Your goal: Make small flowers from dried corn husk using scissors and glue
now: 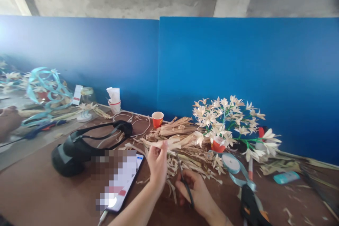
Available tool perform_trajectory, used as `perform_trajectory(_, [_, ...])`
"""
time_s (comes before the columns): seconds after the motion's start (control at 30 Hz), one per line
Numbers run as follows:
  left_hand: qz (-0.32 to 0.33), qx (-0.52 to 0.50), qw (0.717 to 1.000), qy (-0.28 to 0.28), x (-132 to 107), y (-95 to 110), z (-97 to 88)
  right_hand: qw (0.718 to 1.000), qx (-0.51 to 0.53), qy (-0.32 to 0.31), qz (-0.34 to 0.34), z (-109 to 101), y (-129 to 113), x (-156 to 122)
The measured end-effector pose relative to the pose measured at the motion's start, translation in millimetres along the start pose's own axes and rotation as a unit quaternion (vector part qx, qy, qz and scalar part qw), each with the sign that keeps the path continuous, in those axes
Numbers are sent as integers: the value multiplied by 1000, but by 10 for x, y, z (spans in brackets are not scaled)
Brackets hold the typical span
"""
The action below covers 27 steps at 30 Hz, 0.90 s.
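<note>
My left hand (157, 164) pinches a pale dried leaf strip (169, 143) between thumb and fingers and holds it up over the table. My right hand (197, 190) is closed around the handles of black scissors (184, 180), whose blades point up toward the strip. Just behind both hands lies a heap of dried husk strips (180, 134). A bunch of cream paper-like flowers (227, 118) on green stems stands in a red cup (217, 144) to the right.
A phone (120, 182) and a black headset (76, 148) lie at the left on the brown table (39, 194). A red cup (157, 119) stands by the blue wall. Ribbon roll (231, 163), glue gun (251, 208) and a teal item (286, 177) lie right.
</note>
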State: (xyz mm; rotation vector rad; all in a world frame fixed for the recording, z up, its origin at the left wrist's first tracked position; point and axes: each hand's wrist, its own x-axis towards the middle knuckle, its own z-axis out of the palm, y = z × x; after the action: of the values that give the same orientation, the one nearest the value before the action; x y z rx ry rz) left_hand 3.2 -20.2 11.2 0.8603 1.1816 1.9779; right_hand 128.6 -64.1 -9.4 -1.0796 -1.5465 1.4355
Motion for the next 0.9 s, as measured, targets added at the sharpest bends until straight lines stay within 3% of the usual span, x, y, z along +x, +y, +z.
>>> perform_trajectory(0.17, [-42, 2, 997, -67, -152, -62, 73, 999, 33, 33, -22, 50, -90, 36])
perform_trajectory(0.4, [-61, -14, 994, -87, -228, -91, 95, 996, 45, 62, -44, 71, -106, 35])
perform_trajectory(0.9, [-89, -78, 990, -72, -129, -115, 68, 993, 12, 111, 32, 24, 32, 93])
